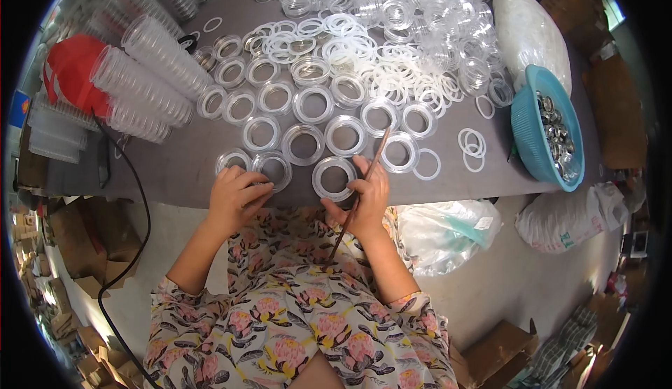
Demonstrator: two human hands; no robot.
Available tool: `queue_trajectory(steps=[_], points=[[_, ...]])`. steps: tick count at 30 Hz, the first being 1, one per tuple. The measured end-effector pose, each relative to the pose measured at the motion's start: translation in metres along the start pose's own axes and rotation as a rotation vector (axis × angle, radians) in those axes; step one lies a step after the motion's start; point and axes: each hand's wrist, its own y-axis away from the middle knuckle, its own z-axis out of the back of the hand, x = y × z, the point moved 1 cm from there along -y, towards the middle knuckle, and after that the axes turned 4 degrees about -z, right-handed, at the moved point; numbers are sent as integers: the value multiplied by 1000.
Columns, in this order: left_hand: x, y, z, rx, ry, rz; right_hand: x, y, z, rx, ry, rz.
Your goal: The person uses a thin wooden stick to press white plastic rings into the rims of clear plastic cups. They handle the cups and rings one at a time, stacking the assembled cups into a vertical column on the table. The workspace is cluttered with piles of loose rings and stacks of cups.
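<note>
My left hand is at the table's front edge, fingers curled and close together. Its fingertips overlap the near rims of two clear round plastic lids, a left one and a right one; anything under the fingers is hidden. In my right hand is a thin brown stick, held slanting with its upper end over the lids. The thumb and fingers of that hand are also at the right rim of another clear lid. Several similar lids lie in rows beyond both hands.
White sealing rings are heaped behind the lids, with a pile of clear lids farther back. Stacked clear cups and a red object stand left. A blue basket of metallic pieces is right. A black cable hangs left.
</note>
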Motion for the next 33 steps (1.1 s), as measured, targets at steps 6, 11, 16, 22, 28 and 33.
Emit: queue_trajectory(steps=[6, 11, 16, 22, 28, 33], points=[[3, -26, 16, -8, 23, -25, 5, -4, -6, 66, 59, -42], [25, -80, 18, -14, 202, -26, 4, -5, -7, 70, 71, -42], [58, -194, -25, -121, 212, -119, 3, 0, -8, 62, 34, -58], [85, -256, -72, 178, 18, 136, 3, -4, -6, 38, 53, -16], [88, -234, -52, -95, 400, 305, -2, -2, -10, -3, 2, 6], [63, -160, -10, -373, 715, 589, 1, -2, -9, 5, -17, -6]])
